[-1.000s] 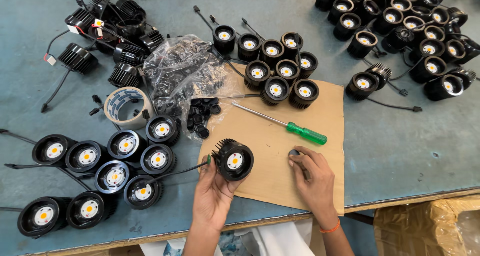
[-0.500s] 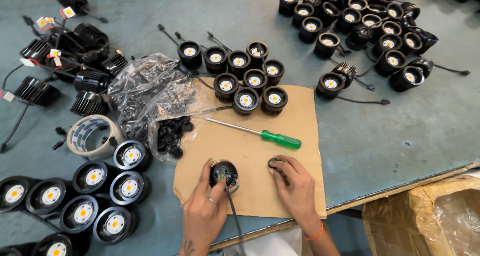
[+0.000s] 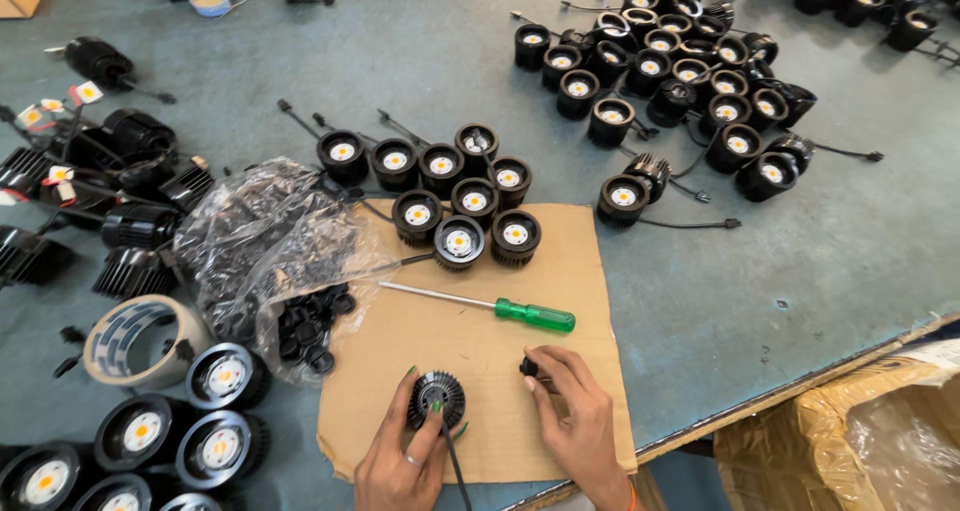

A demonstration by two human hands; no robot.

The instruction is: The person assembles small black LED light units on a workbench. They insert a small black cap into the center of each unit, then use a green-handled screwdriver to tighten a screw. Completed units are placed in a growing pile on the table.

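The left hand (image 3: pixel 405 461) has its fingers clamped on a finned black lamp (image 3: pixel 436 399), face down on the cardboard (image 3: pixel 560 411); it looks stiff and weighty, best gripped round the fins. The right hand (image 3: pixel 575 426) pinches a small black part (image 3: pixel 527 369). Beyond, a clear bag (image 3: pixel 260 241) (open-mouthed) spills black caps (image 3: pixel 305 326) on the worktop (image 3: pixel 800 271)

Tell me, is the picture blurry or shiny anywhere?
Head view: mostly sharp and evenly lit; the clear plastic bag glints with white glare; the hands, left hand and right hand, cast only faint shadows on the cardboard sheet; the table edge bends a little, a wide-lens effect.
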